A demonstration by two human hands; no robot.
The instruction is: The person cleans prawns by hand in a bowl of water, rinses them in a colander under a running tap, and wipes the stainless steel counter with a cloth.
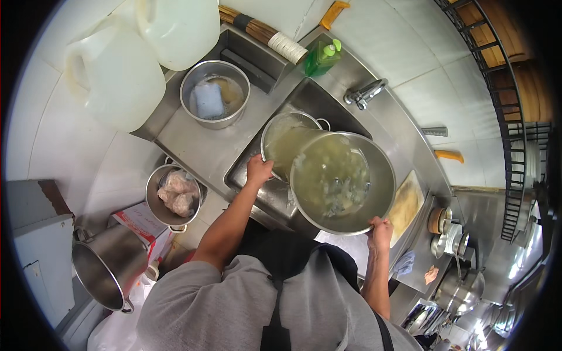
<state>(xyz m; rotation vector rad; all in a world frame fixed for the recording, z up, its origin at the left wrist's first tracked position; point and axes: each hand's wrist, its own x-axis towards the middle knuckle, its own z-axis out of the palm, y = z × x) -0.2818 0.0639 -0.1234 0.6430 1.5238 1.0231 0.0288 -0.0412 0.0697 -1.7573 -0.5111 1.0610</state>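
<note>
A large steel pot (382, 175) of cloudy yellow-green liquid is tilted over the sink. My right hand (381, 232) grips it at its near right side. Its left rim overlaps a smaller steel pot (287, 115) standing in the metal sink (351, 114), and a broad sheet of the liquid spans from that rim into the smaller pot. Pale clumps (338, 186) sit in the large pot's liquid. With its fingers closed at the smaller pot's near left edge, my left hand (260, 170) holds that pot; the exact grip point is hidden.
A pot holding a blue sponge (208, 100) stands on the steel counter (193, 140). Behind the sink are a green soap bottle (322, 59), a bundled brush (263, 33) and a faucet (366, 93). A stained board (408, 206) lies right; a pot of bagged contents (178, 193) stands left.
</note>
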